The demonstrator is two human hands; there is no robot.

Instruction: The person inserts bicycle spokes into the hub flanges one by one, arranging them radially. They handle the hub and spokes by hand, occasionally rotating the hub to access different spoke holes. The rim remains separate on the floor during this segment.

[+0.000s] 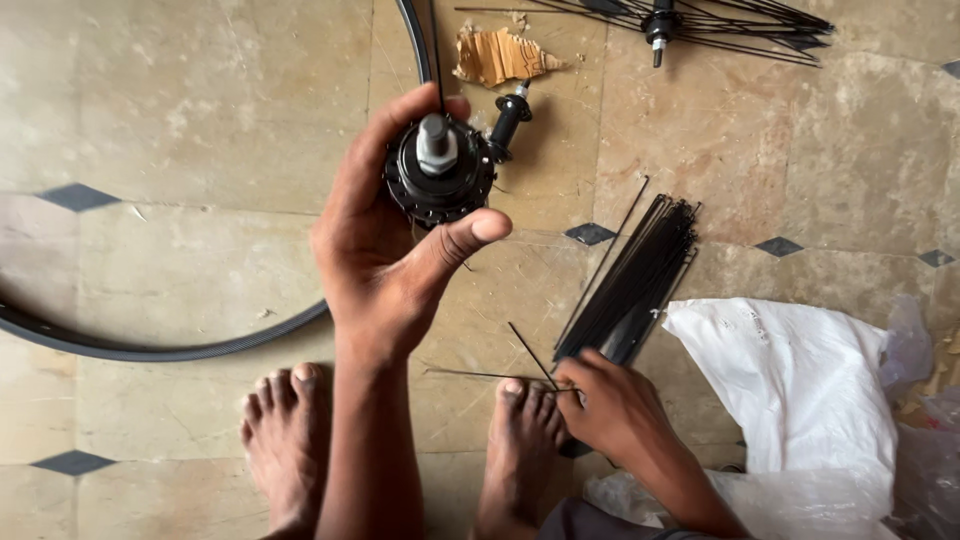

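- Stone floor tiles (180,110), beige with small dark diamond insets, fill the head view; the person sits or squats with both bare feet (285,440) flat on them.
- Left hand (385,255) is raised mid-frame, its grip wrapped around a black wheel hub (440,170); the thumb presses the hub's near side, the fingers curl behind it. The hub's silver axle end points up toward the camera, so its long axis runs roughly along the line of sight. One thin spoke seems to rise from the hub toward the far edge.
- Right hand (615,405) is low and near, on the floor just right of the right foot, its fingers pinched narrow on a single black spoke (530,355) that slants up and left.
- Bundle of black spokes (635,285) lies touching that hand's far side, its long axis running from near-left to far-right. The right hand is much the nearer to it; the hub lies up and left of it.
- Black rim (150,345) curves across the left, well apart from the bundle.
- Second hub (510,115) lies just beyond the held one, near a cardboard scrap (500,55); a spoked hub (660,25) sits at the far edge.
- White sack (790,380) crowds the right; open floor lies between bundle and rim.
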